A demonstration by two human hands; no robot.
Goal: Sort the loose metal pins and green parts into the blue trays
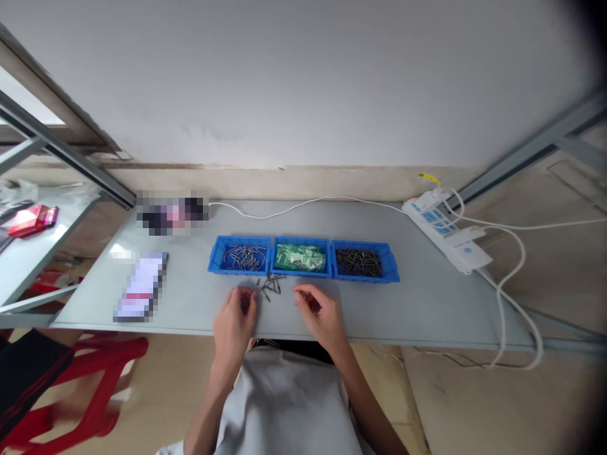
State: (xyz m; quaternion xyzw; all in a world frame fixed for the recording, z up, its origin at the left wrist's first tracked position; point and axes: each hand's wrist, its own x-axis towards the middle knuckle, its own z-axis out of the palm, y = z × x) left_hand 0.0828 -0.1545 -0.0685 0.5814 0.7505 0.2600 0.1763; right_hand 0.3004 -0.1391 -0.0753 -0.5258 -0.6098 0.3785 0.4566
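Both hands rest low over the front of the grey table. My left hand (235,321) has its fingers curled in, with the fingertips just left of a small loose pile of dark screw-like metal pieces (270,286). On the pile's other side, my right hand (322,313) holds thumb and forefinger together in a pinch. Whatever either hand grips is too small to make out. Behind the pile stand three blue trays in a row: the left tray (217,258) holds thin silver pins (244,257), the middle one green plastic packets (300,258), the right one dark screw-like pieces (359,261).
A white power strip (448,234) with plugs and looping white cables lies at the right. A blurred-out phone-like object (141,286) is on the left, and another pixelated item (173,215) sits behind it. Below left stands a red stool (95,392), near a dark sleeve (33,379).
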